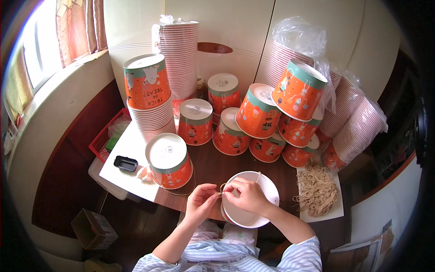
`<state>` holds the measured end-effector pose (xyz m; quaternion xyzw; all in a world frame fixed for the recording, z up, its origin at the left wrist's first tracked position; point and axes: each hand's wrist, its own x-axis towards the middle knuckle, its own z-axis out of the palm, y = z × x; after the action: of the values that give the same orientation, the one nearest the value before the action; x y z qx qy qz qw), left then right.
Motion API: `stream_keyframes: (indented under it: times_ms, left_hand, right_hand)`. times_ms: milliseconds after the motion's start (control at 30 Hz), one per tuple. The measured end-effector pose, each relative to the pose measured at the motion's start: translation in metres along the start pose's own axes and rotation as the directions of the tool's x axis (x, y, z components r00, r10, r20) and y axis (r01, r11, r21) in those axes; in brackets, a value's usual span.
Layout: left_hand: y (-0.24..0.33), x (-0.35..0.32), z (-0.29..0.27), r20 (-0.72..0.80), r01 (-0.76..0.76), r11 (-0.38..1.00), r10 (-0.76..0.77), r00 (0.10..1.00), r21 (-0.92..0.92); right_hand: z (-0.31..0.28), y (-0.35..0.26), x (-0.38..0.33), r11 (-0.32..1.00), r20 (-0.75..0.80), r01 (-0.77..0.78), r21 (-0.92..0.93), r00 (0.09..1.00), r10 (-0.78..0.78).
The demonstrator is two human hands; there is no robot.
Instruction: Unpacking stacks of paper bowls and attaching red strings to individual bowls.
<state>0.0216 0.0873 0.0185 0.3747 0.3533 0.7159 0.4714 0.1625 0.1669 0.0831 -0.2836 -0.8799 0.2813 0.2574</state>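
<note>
A paper bucket (257, 218) stands mouth up at the table's front edge, its white inside showing. At the left of its rim, my left hand (202, 200) pinches a thin tan cord (221, 187) between thumb and fingertips. My right hand (248, 195), over the bucket's mouth, pinches the same cord close to the left fingertips. A short piece of cord also shows at the bucket's far rim. Whether the cord is knotted there is too small to tell. Left of my hands, an upside-down orange and green bucket (170, 165) has a cord looped around its base.
A heap of tan cords (318, 189) lies on a white sheet at the right. Upturned orange buckets (258, 111) are piled behind, with tall nested stacks (179, 59) farther back. A black tray (126, 163) sits at the left, near a red basket (103, 140). A cardboard box (94, 229) is below.
</note>
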Motion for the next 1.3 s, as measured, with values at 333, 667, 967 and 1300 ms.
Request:
stream_keyframes:
  times_ms: [333,667,967,1300]
  left_hand:
    - [0.008,0.006,0.001,0.073,0.009,0.997,-0.004,0.997,-0.080]
    - [0.019,0.009,0.005,0.093,0.039,0.999,-0.037,0.995,-0.023]
    - [0.016,0.009,0.002,0.158,-0.192,0.826,0.127,0.979,0.530]
    - [0.011,0.011,-0.001,0.019,-0.142,0.901,0.148,0.989,0.410]
  right_hand:
    - [-0.010,-0.012,0.002,0.981,0.048,-0.059,0.182,0.998,0.051]
    - [-0.007,-0.005,0.003,0.976,-0.078,0.176,0.125,0.983,-0.167]
    - [-0.007,-0.004,0.003,0.981,-0.071,0.093,0.171,0.994,-0.082]
    - [-0.004,0.000,0.003,0.992,0.027,0.054,0.116,0.998,-0.057]
